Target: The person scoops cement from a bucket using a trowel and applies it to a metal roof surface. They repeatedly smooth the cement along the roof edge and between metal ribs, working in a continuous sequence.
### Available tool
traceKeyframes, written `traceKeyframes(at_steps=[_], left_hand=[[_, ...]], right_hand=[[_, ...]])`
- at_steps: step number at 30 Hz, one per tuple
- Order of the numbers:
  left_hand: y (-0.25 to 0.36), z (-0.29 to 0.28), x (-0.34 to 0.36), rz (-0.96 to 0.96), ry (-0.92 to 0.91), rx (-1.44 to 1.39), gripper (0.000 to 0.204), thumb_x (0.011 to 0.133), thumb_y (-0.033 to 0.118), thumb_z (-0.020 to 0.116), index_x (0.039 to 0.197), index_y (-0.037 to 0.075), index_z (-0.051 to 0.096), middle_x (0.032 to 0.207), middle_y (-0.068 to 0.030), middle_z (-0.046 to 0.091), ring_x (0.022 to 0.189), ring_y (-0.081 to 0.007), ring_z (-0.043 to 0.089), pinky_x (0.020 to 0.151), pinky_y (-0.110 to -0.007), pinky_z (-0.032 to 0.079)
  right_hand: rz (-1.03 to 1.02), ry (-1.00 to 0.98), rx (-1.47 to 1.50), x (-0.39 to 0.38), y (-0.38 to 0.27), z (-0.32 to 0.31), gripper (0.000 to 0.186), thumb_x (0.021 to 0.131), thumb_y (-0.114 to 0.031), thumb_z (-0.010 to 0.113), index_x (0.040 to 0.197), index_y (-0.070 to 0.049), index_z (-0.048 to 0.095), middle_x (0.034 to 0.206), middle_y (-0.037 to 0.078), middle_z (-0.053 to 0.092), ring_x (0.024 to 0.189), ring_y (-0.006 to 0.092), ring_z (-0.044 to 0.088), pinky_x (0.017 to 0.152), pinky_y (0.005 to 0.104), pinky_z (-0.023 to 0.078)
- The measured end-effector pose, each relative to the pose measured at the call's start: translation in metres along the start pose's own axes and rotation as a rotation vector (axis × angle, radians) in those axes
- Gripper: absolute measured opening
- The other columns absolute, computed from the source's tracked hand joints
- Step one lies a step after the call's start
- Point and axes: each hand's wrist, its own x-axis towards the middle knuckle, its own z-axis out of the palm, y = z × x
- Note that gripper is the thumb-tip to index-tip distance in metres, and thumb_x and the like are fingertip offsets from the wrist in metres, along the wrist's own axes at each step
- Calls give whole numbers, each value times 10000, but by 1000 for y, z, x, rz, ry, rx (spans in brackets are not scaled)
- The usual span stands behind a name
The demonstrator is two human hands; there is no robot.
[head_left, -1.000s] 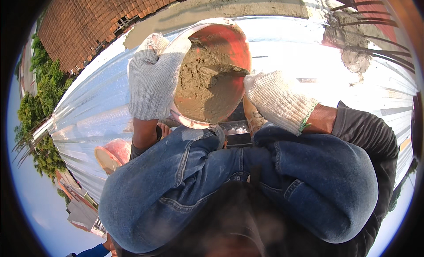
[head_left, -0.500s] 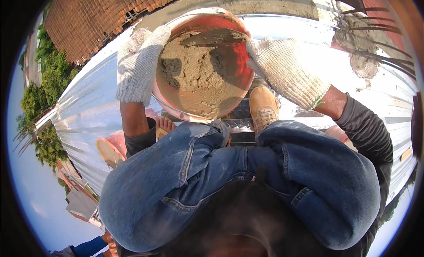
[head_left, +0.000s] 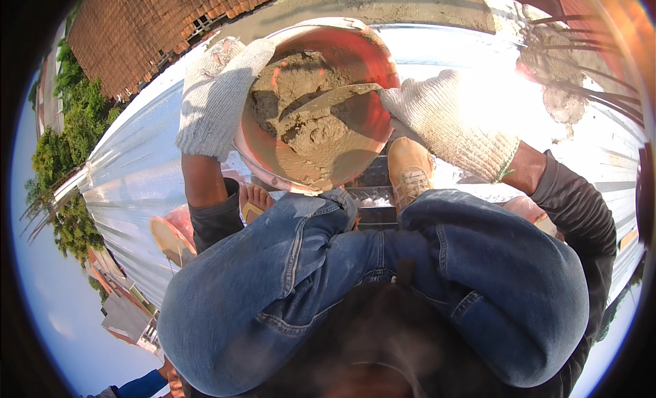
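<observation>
A red bucket [head_left: 372,124] with a pale rim sits above my knees, holding wet grey-brown mortar [head_left: 321,158]. My left hand [head_left: 215,100], in a pale knit glove, is wrapped over the bucket's left rim. At the right rim my gloved right hand [head_left: 447,121] is closed on a trowel [head_left: 328,97], whose mortar-coated blade lies diagonally in the mix. A tan boot [head_left: 410,169] is below the bucket on the right, and bare toes in a sandal [head_left: 256,198] show at lower left of it.
Corrugated metal roofing [head_left: 130,200] surrounds me. Another red bucket [head_left: 171,234] stands at left. Beyond are a wet cement ledge [head_left: 437,8], bent rebar [head_left: 574,49], a tiled roof [head_left: 143,25] and trees [head_left: 65,172]. Another person's blue sleeve [head_left: 140,384] shows at lower left.
The trowel blade has come down from the bucket's upper part to its middle, now slanting. Since the earliest frame the bucket and both hands have shifted up slightly, uncovering the boot.
</observation>
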Motion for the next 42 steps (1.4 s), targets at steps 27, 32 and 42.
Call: traceKeyframes(at_steps=[27,32,42], left_hand=[[45,57,-35,363,-247,469,368,1014,379,756,1154,46,822,833,-100,787,715,-194,758,688,-355,612],[29,48,-25,600,-207,543,343,1007,361,763,1143,51,824,823,-101,778,730,-182,767,690,-363,621],[31,56,-34,471,-202,509,340,994,372,782,1104,54,828,789,-78,752,705,-148,719,669,-346,592]], right_hand=[[128,-395,700,-40,-8,-45,415,1109,-398,648,1173,1,740,994,234,758,984,426,751,867,511,586],[227,-372,643,-55,8,-49,353,1079,-343,684,1161,-2,729,938,216,736,934,424,739,825,511,583],[190,-274,467,-75,40,-46,308,1064,-313,709,1094,-6,704,887,216,707,844,402,707,797,513,575]])
